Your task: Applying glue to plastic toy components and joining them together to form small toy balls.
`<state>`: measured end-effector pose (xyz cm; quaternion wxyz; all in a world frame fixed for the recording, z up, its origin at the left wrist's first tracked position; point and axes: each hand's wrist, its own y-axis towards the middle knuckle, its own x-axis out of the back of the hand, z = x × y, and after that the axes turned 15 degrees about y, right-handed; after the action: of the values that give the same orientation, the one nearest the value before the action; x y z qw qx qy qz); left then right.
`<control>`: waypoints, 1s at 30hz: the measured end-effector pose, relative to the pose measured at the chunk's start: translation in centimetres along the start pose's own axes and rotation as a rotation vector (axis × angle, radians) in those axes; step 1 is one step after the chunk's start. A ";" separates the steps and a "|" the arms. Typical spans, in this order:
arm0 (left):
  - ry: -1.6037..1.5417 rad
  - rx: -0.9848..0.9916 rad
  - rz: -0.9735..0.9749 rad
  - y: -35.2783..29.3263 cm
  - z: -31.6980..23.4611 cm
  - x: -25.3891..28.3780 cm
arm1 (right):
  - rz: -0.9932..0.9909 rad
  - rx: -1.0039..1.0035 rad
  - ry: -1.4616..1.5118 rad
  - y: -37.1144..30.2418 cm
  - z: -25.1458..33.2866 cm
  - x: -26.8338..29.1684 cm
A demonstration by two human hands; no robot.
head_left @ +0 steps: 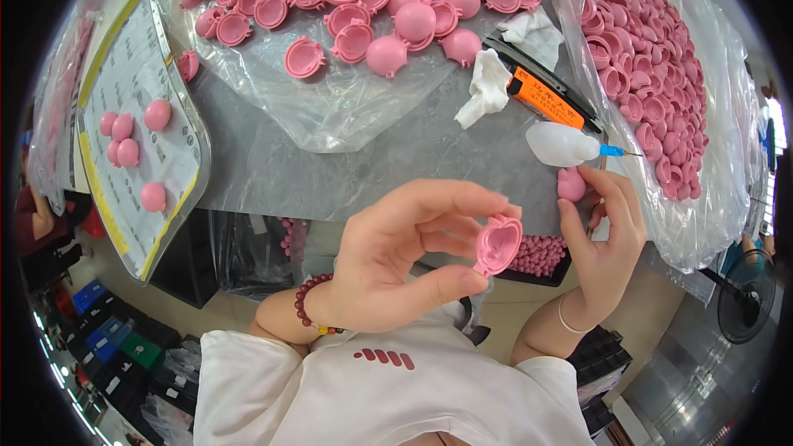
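My left hand (384, 260) is raised over the front edge of the table, pinching a pink plastic half shell (499, 245) between thumb and fingertips. The shell's hollow side faces to the right. At the table's edge my right hand (610, 252) closes its thumb and fingers on a small rounded pink plastic piece (570, 185); part of its grip is hidden. Just beyond that piece, a white squeeze bottle (562, 144) with a blue needle tip (612, 150) lies on its side.
Loose pink shells (388, 56) cover a plastic sheet (322, 120) at the back. More fill a clear bag (690, 235) on the right. A tray (202, 153) at left carries several pink balls (157, 116). An orange-and-black cutter (545, 99) lies beside crumpled tissue (487, 87).
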<state>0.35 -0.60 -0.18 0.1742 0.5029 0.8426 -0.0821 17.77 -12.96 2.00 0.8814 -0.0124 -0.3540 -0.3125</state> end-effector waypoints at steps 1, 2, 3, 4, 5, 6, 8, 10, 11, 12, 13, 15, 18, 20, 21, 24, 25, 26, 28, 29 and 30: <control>-0.001 -0.001 0.000 0.0 0.0 0.0 | -0.076 0.050 0.034 -0.1 0.1 -0.2; 0.001 0.039 0.013 0.0 0.0 0.1 | -0.152 0.101 0.069 -0.1 0.3 -0.4; 0.003 0.079 0.027 0.0 0.0 0.0 | -0.151 0.101 0.068 -0.3 0.6 -0.6; 0.004 0.080 0.024 -0.1 0.0 0.1 | -0.184 0.267 0.221 -0.8 1.1 -1.0; 0.032 0.080 0.035 -0.2 0.1 0.1 | -0.216 0.433 0.374 -1.0 1.6 -1.4; 0.060 0.079 0.047 -0.3 0.2 0.0 | -0.214 0.432 0.376 -1.1 1.9 -2.0; 0.080 0.064 0.063 -0.2 0.2 -0.2 | -0.079 0.471 0.394 -1.2 2.3 -2.8; 0.102 0.049 0.070 -0.1 0.3 -0.2 | -0.009 0.490 0.402 -1.3 2.3 -3.2; 0.143 0.022 0.070 -0.1 0.3 -0.2 | -0.019 0.464 0.393 -1.4 2.3 -3.3; 0.185 -0.004 0.069 -0.1 0.3 -0.2 | -0.029 0.437 0.384 -1.5 2.2 -3.4; 0.184 -0.004 0.069 -0.1 0.3 -0.2 | -0.028 0.437 0.384 -1.5 2.2 -3.4; 0.218 -0.006 0.071 -0.1 0.3 -0.2 | -0.034 0.435 0.369 -1.6 2.2 -3.3; 0.299 -0.039 0.086 0.0 0.2 -0.1 | -0.065 0.333 0.355 -1.6 3.0 -3.2; 0.322 -0.061 0.081 0.0 0.1 -0.1 | -0.049 0.336 0.345 -1.8 2.9 -3.1; 0.345 -0.082 0.076 0.0 0.1 -0.1 | -0.033 0.340 0.336 -1.8 2.9 -3.1; 0.168 0.050 0.081 -0.2 0.2 -0.2 | -0.008 0.452 0.234 -1.7 2.3 -2.8; 0.167 0.049 0.082 -0.2 0.2 -0.3 | -0.010 0.452 0.233 -1.5 2.3 -3.2; -0.025 0.161 0.101 -0.1 0.1 -0.4 | -0.126 0.576 0.233 -1.1 2.3 -3.9; -0.217 0.273 0.116 0.0 0.2 -0.6 | -0.241 0.700 0.234 -1.1 2.3 -4.0; -0.176 0.227 0.126 0.1 0.3 -0.6 | -0.140 0.689 0.112 -1.4 2.3 -3.6; -0.134 0.182 0.136 0.1 0.4 -0.6 | -0.039 0.677 -0.011 -1.6 2.3 -3.3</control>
<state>0.76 -1.16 -0.33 0.1889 0.5660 0.7822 -0.1795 13.65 -11.91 1.29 0.8276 0.2859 -0.4425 -0.1938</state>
